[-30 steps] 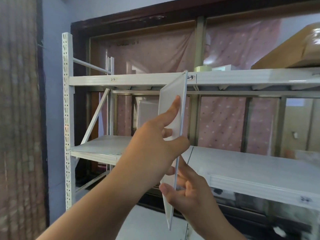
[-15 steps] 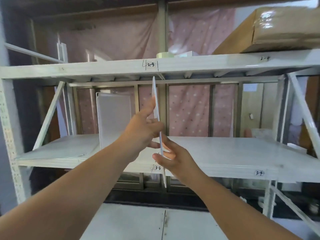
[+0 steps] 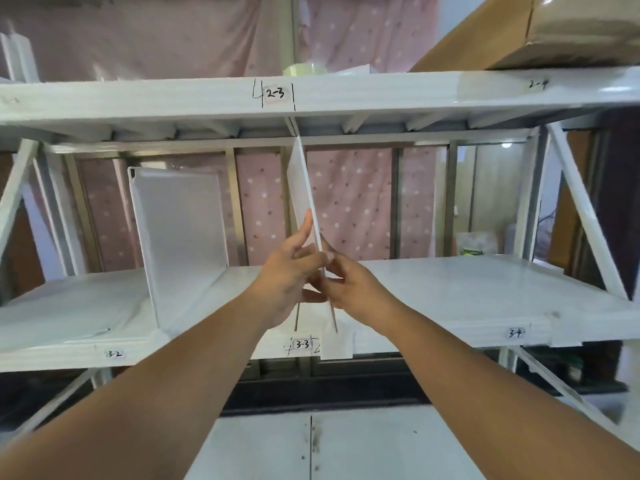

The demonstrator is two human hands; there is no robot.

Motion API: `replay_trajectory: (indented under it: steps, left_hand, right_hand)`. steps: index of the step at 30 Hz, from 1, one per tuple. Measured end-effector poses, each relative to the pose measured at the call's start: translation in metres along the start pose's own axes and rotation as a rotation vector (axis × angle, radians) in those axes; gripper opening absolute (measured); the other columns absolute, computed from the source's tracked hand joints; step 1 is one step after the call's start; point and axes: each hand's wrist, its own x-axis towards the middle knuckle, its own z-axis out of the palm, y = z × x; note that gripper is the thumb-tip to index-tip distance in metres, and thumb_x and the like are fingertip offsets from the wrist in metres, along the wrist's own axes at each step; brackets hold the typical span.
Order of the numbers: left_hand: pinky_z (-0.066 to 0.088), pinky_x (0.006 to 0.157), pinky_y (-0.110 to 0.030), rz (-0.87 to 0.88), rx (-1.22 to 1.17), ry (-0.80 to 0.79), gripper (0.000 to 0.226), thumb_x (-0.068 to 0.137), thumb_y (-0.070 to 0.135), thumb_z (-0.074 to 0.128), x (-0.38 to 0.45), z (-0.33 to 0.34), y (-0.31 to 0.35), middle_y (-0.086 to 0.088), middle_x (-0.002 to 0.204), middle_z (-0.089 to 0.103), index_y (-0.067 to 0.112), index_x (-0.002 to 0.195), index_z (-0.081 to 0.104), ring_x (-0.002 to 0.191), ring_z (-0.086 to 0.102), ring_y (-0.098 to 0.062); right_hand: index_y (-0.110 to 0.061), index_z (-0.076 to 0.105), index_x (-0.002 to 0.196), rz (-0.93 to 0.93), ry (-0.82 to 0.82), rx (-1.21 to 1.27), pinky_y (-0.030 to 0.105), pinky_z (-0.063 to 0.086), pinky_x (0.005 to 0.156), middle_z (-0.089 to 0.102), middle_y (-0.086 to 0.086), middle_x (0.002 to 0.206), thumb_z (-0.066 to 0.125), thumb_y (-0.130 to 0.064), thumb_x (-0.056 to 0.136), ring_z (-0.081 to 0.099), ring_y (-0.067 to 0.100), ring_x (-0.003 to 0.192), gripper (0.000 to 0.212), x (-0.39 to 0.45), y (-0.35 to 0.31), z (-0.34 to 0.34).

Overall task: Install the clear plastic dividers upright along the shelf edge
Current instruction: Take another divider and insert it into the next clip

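Observation:
I hold a clear plastic divider upright and edge-on over the white middle shelf, close to the label 3-3. My left hand pinches its front edge from the left and my right hand grips it from the right, lower down. The divider's base tab hangs over the shelf's front edge. Its top reaches almost to the underside of the upper shelf. A second divider stands upright on the shelf to the left, near label 3-2.
A cardboard box lies on the upper shelf at the right, with a tape roll near its middle. Diagonal white braces cross both shelf ends. Flat sheets lie on the middle shelf's left part. A pink curtain hangs behind.
The view has moved closer to the shelf. Both hands have carried the divider forward and down, so its base now sits at the shelf's front edge by label 3-3.

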Motion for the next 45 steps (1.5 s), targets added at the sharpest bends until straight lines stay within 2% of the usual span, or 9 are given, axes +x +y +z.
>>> replay_trajectory:
  steps: [6, 12, 22, 24, 28, 34, 38, 42, 45]
  left_hand:
    - [0.066, 0.077, -0.044, 0.006, 0.058, -0.019, 0.071, 0.092, 0.021, 0.076, 0.031, -0.01, -0.026, 0.009, 0.144, 0.07, 0.058, 0.147, 0.052, 0.118, 0.073, -0.019]
    - [0.063, 0.065, -0.034, 0.037, 0.077, -0.054, 0.069, 0.091, 0.022, 0.074, 0.049, -0.011, -0.031, 0.015, 0.123, 0.076, 0.059, 0.146, 0.055, 0.089, 0.078, -0.004]
    - [0.064, 0.066, -0.038, 0.071, 0.129, -0.093, 0.078, 0.073, 0.036, 0.079, 0.058, -0.007, -0.033, 0.015, 0.112, 0.076, 0.061, 0.144, 0.056, 0.076, 0.074, -0.002]
    - [0.065, 0.068, -0.041, 0.086, 0.176, -0.088, 0.078, 0.074, 0.04, 0.076, 0.057, -0.006, -0.031, -0.004, 0.136, 0.071, 0.06, 0.146, 0.054, 0.09, 0.074, -0.008]
    - [0.065, 0.069, -0.036, 0.138, 0.266, -0.077, 0.069, 0.094, 0.026, 0.071, 0.063, -0.006, -0.033, -0.013, 0.152, 0.063, 0.046, 0.156, 0.049, 0.146, 0.053, -0.033]
    - [0.062, 0.078, -0.032, 0.178, 0.39, -0.067, 0.072, 0.102, 0.014, 0.066, 0.064, -0.001, -0.032, -0.005, 0.15, 0.066, 0.044, 0.162, 0.04, 0.15, 0.05, -0.028]
    - [0.063, 0.097, -0.055, 0.171, 0.342, -0.067, 0.075, 0.103, 0.014, 0.066, 0.062, -0.004, -0.03, -0.011, 0.154, 0.061, 0.046, 0.163, 0.037, 0.15, 0.049, -0.029]
    - [0.061, 0.099, -0.049, 0.208, 0.346, -0.076, 0.074, 0.103, 0.011, 0.065, 0.061, -0.003, -0.032, -0.014, 0.152, 0.063, 0.043, 0.164, 0.037, 0.15, 0.05, -0.029]
    - [0.06, 0.102, -0.049, 0.215, 0.366, -0.077, 0.075, 0.103, 0.01, 0.064, 0.061, -0.002, -0.032, -0.013, 0.152, 0.062, 0.043, 0.164, 0.036, 0.15, 0.049, -0.028]
  right_hand:
    - [-0.047, 0.041, 0.156, 0.085, -0.026, -0.014, 0.011, 0.055, 0.071, 0.065, -0.045, 0.118, 0.067, -0.012, 0.093, 0.07, -0.007, 0.101, 0.076, 0.015, 0.018, 0.0]
    - [-0.055, 0.038, 0.155, 0.092, 0.068, -0.046, 0.033, 0.059, 0.073, 0.061, -0.038, 0.133, 0.059, -0.011, 0.09, 0.069, 0.008, 0.102, 0.081, 0.03, 0.026, 0.001]
    - [-0.057, 0.032, 0.157, 0.084, 0.12, -0.066, 0.018, 0.057, 0.066, 0.053, -0.028, 0.151, 0.056, -0.012, 0.095, 0.064, 0.02, 0.124, 0.081, 0.032, 0.036, -0.001]
    - [-0.054, 0.027, 0.16, 0.086, 0.145, -0.074, 0.017, 0.059, 0.067, 0.05, -0.029, 0.151, 0.056, -0.013, 0.099, 0.06, 0.019, 0.132, 0.079, 0.032, 0.04, 0.001]
    - [-0.047, 0.03, 0.161, 0.089, 0.184, -0.08, 0.04, 0.058, 0.102, 0.048, -0.031, 0.141, 0.057, -0.016, 0.102, 0.057, 0.018, 0.138, 0.072, 0.032, 0.046, 0.0]
    - [-0.053, 0.044, 0.144, 0.086, 0.209, -0.074, 0.03, 0.062, 0.093, 0.057, -0.059, 0.102, 0.06, -0.013, 0.097, 0.067, 0.014, 0.123, 0.063, 0.031, 0.051, -0.002]
    - [-0.042, 0.042, 0.155, 0.085, 0.217, -0.08, 0.044, 0.058, 0.103, 0.058, -0.036, 0.123, 0.065, -0.018, 0.096, 0.063, 0.014, 0.127, 0.067, 0.032, 0.046, 0.001]
    - [-0.044, 0.038, 0.157, 0.087, 0.216, -0.106, 0.039, 0.059, 0.101, 0.055, -0.059, 0.1, 0.065, -0.02, 0.093, 0.064, -0.008, 0.108, 0.074, 0.031, 0.048, 0.001]
    - [-0.042, 0.037, 0.159, 0.082, 0.221, -0.105, 0.041, 0.059, 0.102, 0.057, -0.057, 0.104, 0.063, -0.018, 0.096, 0.064, -0.012, 0.109, 0.072, 0.031, 0.047, 0.001]
